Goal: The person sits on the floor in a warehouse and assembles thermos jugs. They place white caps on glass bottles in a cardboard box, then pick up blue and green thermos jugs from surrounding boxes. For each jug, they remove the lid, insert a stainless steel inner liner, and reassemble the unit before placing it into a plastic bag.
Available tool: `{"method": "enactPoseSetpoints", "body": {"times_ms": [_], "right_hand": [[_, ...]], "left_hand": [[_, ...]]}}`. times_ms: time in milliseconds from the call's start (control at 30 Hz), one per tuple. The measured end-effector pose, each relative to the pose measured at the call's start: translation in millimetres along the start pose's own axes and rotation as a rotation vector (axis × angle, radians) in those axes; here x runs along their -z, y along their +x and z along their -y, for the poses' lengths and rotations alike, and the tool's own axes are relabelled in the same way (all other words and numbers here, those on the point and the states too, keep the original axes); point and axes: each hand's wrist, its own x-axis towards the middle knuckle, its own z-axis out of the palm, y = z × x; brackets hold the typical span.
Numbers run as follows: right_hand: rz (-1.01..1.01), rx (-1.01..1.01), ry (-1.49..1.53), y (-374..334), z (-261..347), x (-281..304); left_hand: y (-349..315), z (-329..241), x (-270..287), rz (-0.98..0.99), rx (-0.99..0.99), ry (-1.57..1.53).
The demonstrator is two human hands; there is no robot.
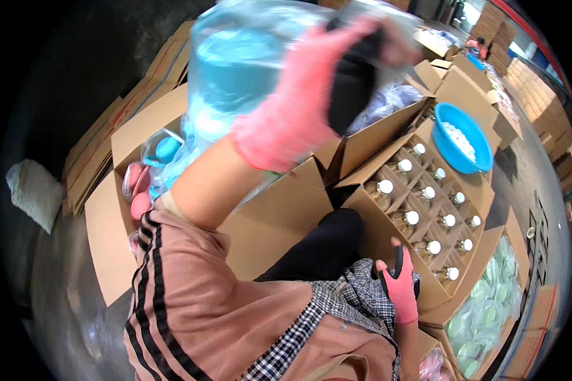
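Observation:
My left hand [337, 82], in a pink and black glove, is raised across the top of the view and smeared by motion. Its fingers are bent around clear plastic wrapping [394, 19], and what lies inside at that spot is too blurred to name. Beside the hand, a large light-blue container [235, 60] shows through clear plastic, above an open carton [279, 219]. Low on the right, my right hand [400, 286] wears a matching glove. Its thumb and fingers are apart, nothing is in them, and it hovers by my checked apron [362, 289].
At right, a divided carton [388, 235] holds several glass bottles with white caps [411, 218]. A blue basin [448, 159] of small white pieces rests at its far end. Green wrapped items [489, 311] fill another box. Pink and blue wares [140, 204] lie left; flattened cardboard [108, 143] leans behind.

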Motion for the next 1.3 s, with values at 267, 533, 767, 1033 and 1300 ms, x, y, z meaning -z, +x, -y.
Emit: {"method": "enactPoseSetpoints", "body": {"times_ms": [267,533,767,1033,1300], "right_hand": [[-0.253,0.077,0.23,38,6,38],[-0.302,-0.099,0.624,-4,-78,24],[-0.346,-0.239,0.638,-63,-110,-36],[-0.386,-0.251,0.343,-84,-134,-62],[-0.345,-0.395,0.798,-104,-180,-22]], "left_hand": [[26,12,-178,0.171,0.108,-0.563],[-18,79,-187,0.226,0.3,-0.6],[-67,36,-102,0.314,0.62,0.139],[-187,132,121,-0.449,0.312,0.261],[-348,203,28,0.545,0.86,0.442]]}}
